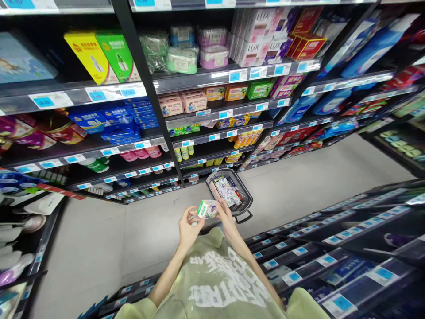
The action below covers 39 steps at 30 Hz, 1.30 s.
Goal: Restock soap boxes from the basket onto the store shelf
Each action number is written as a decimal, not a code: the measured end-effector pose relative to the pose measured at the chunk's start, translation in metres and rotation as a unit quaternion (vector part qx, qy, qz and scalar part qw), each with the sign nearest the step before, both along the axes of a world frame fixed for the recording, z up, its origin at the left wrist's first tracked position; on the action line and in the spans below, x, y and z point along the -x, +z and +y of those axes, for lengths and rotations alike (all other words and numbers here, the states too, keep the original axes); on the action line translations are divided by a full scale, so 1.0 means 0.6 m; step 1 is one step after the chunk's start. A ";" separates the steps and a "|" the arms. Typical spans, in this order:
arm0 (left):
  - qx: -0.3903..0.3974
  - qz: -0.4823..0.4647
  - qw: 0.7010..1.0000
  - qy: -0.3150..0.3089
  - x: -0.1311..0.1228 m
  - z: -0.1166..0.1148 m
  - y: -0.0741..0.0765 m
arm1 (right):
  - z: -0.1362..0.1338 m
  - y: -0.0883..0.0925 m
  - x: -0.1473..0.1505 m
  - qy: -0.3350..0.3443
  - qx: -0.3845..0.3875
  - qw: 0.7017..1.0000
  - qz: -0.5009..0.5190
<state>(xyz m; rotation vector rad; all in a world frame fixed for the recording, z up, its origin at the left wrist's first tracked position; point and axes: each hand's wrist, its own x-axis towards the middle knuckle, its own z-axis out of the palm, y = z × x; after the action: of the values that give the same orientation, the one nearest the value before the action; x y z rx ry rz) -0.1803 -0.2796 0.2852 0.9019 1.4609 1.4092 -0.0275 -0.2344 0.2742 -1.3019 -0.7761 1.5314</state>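
A small white and green box [206, 209] is held up in front of my body, between my two hands. My left hand [189, 225] has its fingers closed round the left end of the box. On the other side, my right hand [224, 213] grips the right end, with the fingers along its edge. Just beyond my right hand, a dark grey basket [247, 199] stands on the floor against the shelves. Several packaged goods [227, 190] lie inside it, mostly white packs with a pink one at the left.
Ahead rise shelves [195, 82] of soap boxes and bars, with bottles [375, 48] to the right. Boxes [96, 57] fill shelves at the left. More shelving [308, 257] runs close beside and behind me at the right. Grey floor tiles [142, 226] lie between the shelves.
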 end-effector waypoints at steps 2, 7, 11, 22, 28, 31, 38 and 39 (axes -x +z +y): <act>-0.035 0.072 0.997 0.009 -0.008 -0.004 0.004 | -0.005 0.009 0.008 0.014 0.009 1.000 0.026; -0.204 0.217 0.954 -0.006 -0.016 -0.010 0.021 | -0.013 0.026 0.017 0.011 -0.026 0.992 0.125; -0.341 0.267 0.897 -0.085 -0.018 -0.012 0.038 | -0.016 0.042 0.004 0.031 0.023 0.971 0.238; -0.372 0.247 0.886 -0.127 -0.024 -0.015 0.040 | -0.018 0.076 -0.007 0.108 0.066 0.928 0.349; -0.339 0.281 0.890 -0.118 -0.020 -0.014 0.029 | -0.020 0.068 -0.003 0.127 0.050 0.920 0.366; -0.292 0.305 0.899 -0.116 -0.014 -0.013 0.024 | -0.020 0.059 0.001 0.131 0.025 0.933 0.335; -0.232 0.321 0.908 -0.138 0.006 -0.010 0.009 | -0.015 0.024 0.010 0.113 -0.124 0.976 0.137; -0.231 0.331 0.904 -0.142 0.009 -0.009 0.009 | -0.014 0.019 0.010 0.109 -0.139 0.978 0.107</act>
<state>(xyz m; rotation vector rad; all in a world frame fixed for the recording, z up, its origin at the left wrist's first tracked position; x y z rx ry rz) -0.1856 -0.2852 0.2903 1.9617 1.3857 1.3006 -0.0336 -0.2425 0.2858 -0.8526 -0.9777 1.6348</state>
